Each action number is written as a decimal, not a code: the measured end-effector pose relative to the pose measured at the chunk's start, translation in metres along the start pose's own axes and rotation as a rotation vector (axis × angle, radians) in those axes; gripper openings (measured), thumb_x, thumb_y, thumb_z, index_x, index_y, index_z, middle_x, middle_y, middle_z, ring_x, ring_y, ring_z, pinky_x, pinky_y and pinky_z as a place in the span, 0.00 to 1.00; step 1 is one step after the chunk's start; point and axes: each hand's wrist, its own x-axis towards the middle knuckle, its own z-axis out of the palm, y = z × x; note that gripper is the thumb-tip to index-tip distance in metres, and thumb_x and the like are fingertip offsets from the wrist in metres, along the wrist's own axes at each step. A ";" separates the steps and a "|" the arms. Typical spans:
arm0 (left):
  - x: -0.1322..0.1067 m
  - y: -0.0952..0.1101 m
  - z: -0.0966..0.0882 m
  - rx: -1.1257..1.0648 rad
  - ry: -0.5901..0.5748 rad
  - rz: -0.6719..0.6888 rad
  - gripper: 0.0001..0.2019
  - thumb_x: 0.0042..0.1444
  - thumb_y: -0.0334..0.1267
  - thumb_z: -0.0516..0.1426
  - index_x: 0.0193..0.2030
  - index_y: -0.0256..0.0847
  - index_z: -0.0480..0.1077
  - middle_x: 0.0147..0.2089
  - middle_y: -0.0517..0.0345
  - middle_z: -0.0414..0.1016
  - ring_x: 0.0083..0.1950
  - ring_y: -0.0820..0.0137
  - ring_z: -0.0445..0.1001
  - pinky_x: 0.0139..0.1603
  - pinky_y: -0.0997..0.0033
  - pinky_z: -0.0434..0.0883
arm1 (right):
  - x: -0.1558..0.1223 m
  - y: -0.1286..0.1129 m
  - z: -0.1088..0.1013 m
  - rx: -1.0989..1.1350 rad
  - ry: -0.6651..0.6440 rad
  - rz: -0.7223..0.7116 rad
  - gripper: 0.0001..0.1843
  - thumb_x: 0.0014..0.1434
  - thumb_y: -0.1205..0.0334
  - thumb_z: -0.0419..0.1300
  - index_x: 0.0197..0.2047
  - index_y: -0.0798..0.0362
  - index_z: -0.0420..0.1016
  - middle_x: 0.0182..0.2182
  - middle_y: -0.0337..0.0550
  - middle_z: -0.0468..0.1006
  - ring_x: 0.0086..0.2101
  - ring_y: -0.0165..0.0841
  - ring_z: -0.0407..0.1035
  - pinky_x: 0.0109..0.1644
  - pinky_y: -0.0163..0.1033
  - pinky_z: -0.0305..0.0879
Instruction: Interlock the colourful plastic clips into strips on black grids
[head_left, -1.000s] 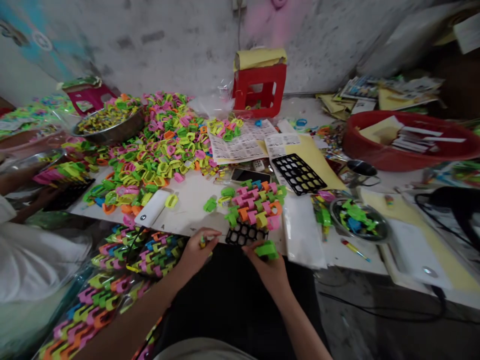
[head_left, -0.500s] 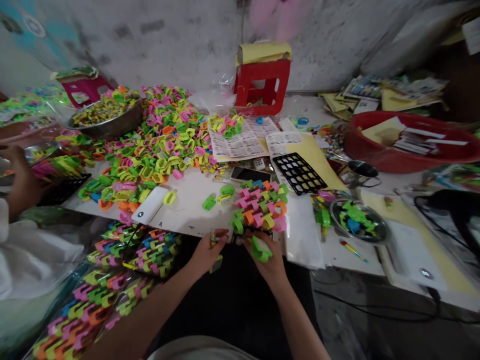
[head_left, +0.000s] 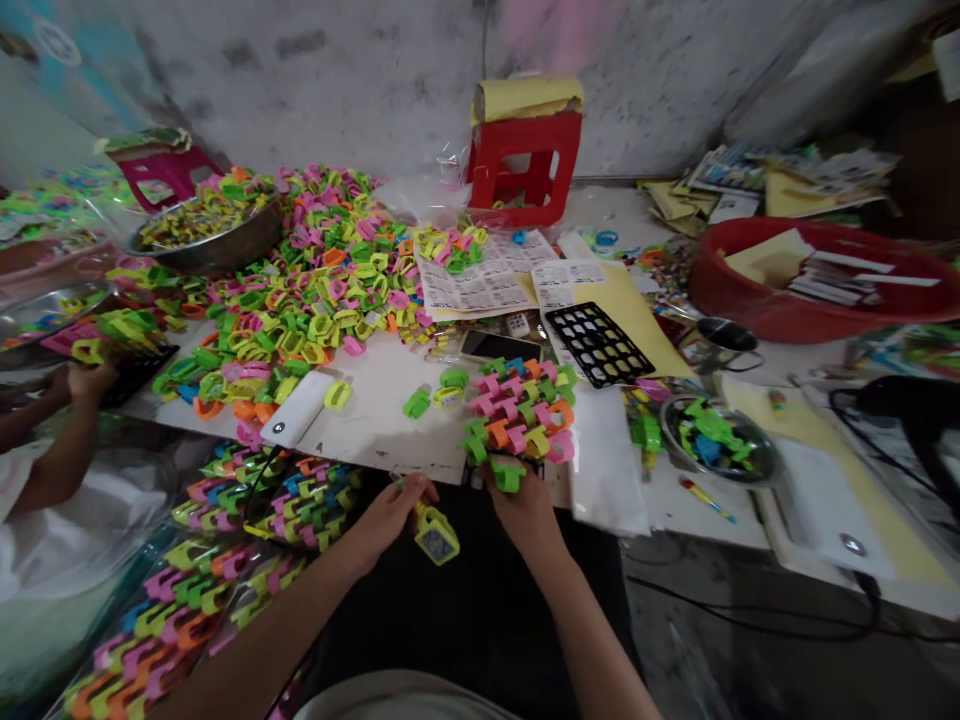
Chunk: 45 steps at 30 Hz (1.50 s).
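Observation:
My left hand [head_left: 390, 515] is closed on a yellow-green plastic piece [head_left: 436, 535] held just below the table's front edge. My right hand [head_left: 525, 505] pinches a green plastic piece [head_left: 508, 473] against the near edge of a black grid tray covered with pink, green, orange and yellow pieces [head_left: 521, 415]. A large heap of loose coloured pieces [head_left: 300, 290] spreads over the left half of the white table [head_left: 382, 420].
A second, bare black grid tray [head_left: 598, 346] lies on yellow paper. A phone [head_left: 501, 347], a white power bank [head_left: 302, 420], a metal bowl [head_left: 718, 440], a red basin [head_left: 817, 285] and a red stool [head_left: 525, 170] are around. Another person's hand [head_left: 88, 378] works at the left. Filled trays [head_left: 225, 560] lie below.
My right hand has brought the green piece up to the filled tray's near edge. My left hand has dropped below the table edge, its yellow-green piece now showing. The other person's hand has moved.

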 end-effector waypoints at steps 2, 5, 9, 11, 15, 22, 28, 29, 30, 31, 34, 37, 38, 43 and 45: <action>-0.002 0.004 -0.006 -0.060 -0.053 0.007 0.21 0.53 0.57 0.57 0.32 0.38 0.68 0.28 0.63 0.65 0.28 0.75 0.64 0.32 0.75 0.63 | 0.002 -0.003 -0.002 -0.036 -0.040 0.030 0.11 0.58 0.59 0.55 0.39 0.53 0.78 0.36 0.47 0.80 0.37 0.41 0.75 0.39 0.41 0.70; -0.003 0.015 -0.017 -0.048 -0.107 0.023 0.18 0.52 0.54 0.60 0.31 0.38 0.66 0.27 0.61 0.70 0.30 0.73 0.68 0.36 0.73 0.65 | 0.007 -0.007 -0.003 -0.085 -0.083 0.038 0.12 0.58 0.61 0.55 0.41 0.52 0.78 0.37 0.48 0.81 0.40 0.42 0.75 0.41 0.42 0.70; -0.007 0.047 -0.018 0.151 -0.093 0.242 0.19 0.61 0.53 0.51 0.32 0.39 0.66 0.35 0.57 0.73 0.39 0.69 0.71 0.45 0.70 0.67 | 0.013 -0.012 -0.006 -0.147 -0.146 -0.014 0.13 0.59 0.64 0.55 0.44 0.52 0.78 0.41 0.48 0.81 0.45 0.41 0.74 0.46 0.40 0.68; -0.011 0.067 -0.010 0.271 -0.054 0.392 0.16 0.64 0.51 0.48 0.38 0.40 0.66 0.37 0.57 0.71 0.41 0.69 0.70 0.46 0.69 0.66 | 0.014 -0.015 -0.008 -0.231 -0.198 -0.013 0.13 0.60 0.65 0.55 0.44 0.53 0.78 0.40 0.49 0.81 0.44 0.42 0.74 0.45 0.40 0.68; -0.021 0.096 0.013 0.602 0.000 0.711 0.09 0.64 0.40 0.48 0.43 0.42 0.67 0.43 0.55 0.69 0.45 0.68 0.69 0.49 0.68 0.66 | 0.017 -0.023 -0.011 -0.388 -0.262 0.080 0.11 0.60 0.64 0.56 0.42 0.54 0.79 0.36 0.52 0.81 0.39 0.43 0.76 0.38 0.38 0.68; -0.010 0.090 0.032 1.068 0.039 0.796 0.15 0.62 0.34 0.52 0.55 0.50 0.67 0.42 0.58 0.76 0.43 0.65 0.73 0.47 0.63 0.66 | 0.013 -0.023 -0.010 -0.356 -0.276 0.076 0.11 0.61 0.64 0.55 0.40 0.54 0.78 0.35 0.49 0.81 0.39 0.39 0.76 0.37 0.34 0.64; 0.008 0.079 0.047 1.239 0.316 0.607 0.24 0.54 0.52 0.59 0.56 0.51 0.67 0.49 0.54 0.70 0.41 0.62 0.75 0.40 0.65 0.71 | 0.006 -0.021 -0.002 -0.483 -0.226 0.139 0.12 0.61 0.63 0.53 0.44 0.57 0.75 0.37 0.52 0.80 0.37 0.39 0.75 0.36 0.36 0.65; 0.009 0.078 0.048 1.204 0.352 0.596 0.25 0.53 0.52 0.60 0.57 0.51 0.66 0.51 0.54 0.68 0.42 0.63 0.75 0.40 0.65 0.71 | 0.007 -0.022 -0.001 -0.487 -0.239 0.136 0.12 0.62 0.63 0.53 0.45 0.56 0.75 0.37 0.52 0.80 0.37 0.39 0.76 0.36 0.36 0.65; 0.009 0.076 0.048 1.165 0.374 0.589 0.27 0.52 0.52 0.60 0.58 0.51 0.64 0.53 0.54 0.67 0.42 0.63 0.75 0.40 0.66 0.72 | 0.009 -0.024 -0.001 -0.489 -0.258 0.131 0.13 0.62 0.64 0.52 0.45 0.56 0.75 0.37 0.53 0.80 0.36 0.39 0.76 0.36 0.36 0.65; 0.009 0.074 0.048 1.128 0.381 0.584 0.27 0.52 0.51 0.60 0.59 0.51 0.63 0.54 0.54 0.66 0.43 0.64 0.75 0.40 0.66 0.72 | 0.011 -0.025 -0.001 -0.490 -0.283 0.124 0.13 0.62 0.64 0.52 0.45 0.56 0.75 0.37 0.53 0.80 0.37 0.39 0.76 0.36 0.36 0.65; 0.007 0.070 0.047 1.061 0.378 0.581 0.24 0.54 0.47 0.59 0.58 0.50 0.63 0.54 0.55 0.67 0.44 0.64 0.74 0.39 0.68 0.71 | 0.018 -0.027 -0.004 -0.461 -0.358 0.077 0.14 0.61 0.67 0.51 0.46 0.58 0.75 0.37 0.55 0.80 0.37 0.41 0.76 0.36 0.37 0.66; 0.006 0.070 0.045 1.047 0.349 0.599 0.22 0.56 0.48 0.58 0.57 0.51 0.65 0.54 0.55 0.67 0.45 0.63 0.74 0.40 0.68 0.71 | 0.024 -0.027 -0.006 -0.399 -0.395 0.017 0.14 0.58 0.70 0.52 0.44 0.58 0.76 0.36 0.55 0.81 0.36 0.41 0.76 0.38 0.38 0.67; 0.006 0.070 0.045 1.047 0.340 0.601 0.21 0.56 0.49 0.57 0.57 0.51 0.65 0.55 0.55 0.66 0.45 0.64 0.74 0.39 0.68 0.70 | 0.026 -0.026 -0.007 -0.383 -0.398 0.003 0.14 0.58 0.71 0.53 0.43 0.57 0.77 0.36 0.55 0.81 0.36 0.41 0.76 0.38 0.38 0.67; 0.013 0.072 0.054 1.065 0.405 0.553 0.19 0.59 0.53 0.53 0.53 0.47 0.66 0.49 0.53 0.67 0.40 0.63 0.74 0.36 0.66 0.70 | 0.029 -0.020 -0.006 -0.323 -0.389 -0.037 0.16 0.56 0.73 0.53 0.45 0.56 0.77 0.41 0.54 0.80 0.42 0.40 0.75 0.45 0.39 0.68; 0.017 0.073 0.062 1.097 0.450 0.523 0.22 0.58 0.56 0.53 0.51 0.43 0.66 0.46 0.51 0.66 0.39 0.62 0.74 0.36 0.65 0.70 | 0.028 -0.015 -0.005 -0.254 -0.367 -0.060 0.18 0.56 0.74 0.52 0.46 0.56 0.76 0.45 0.54 0.79 0.47 0.40 0.73 0.49 0.39 0.66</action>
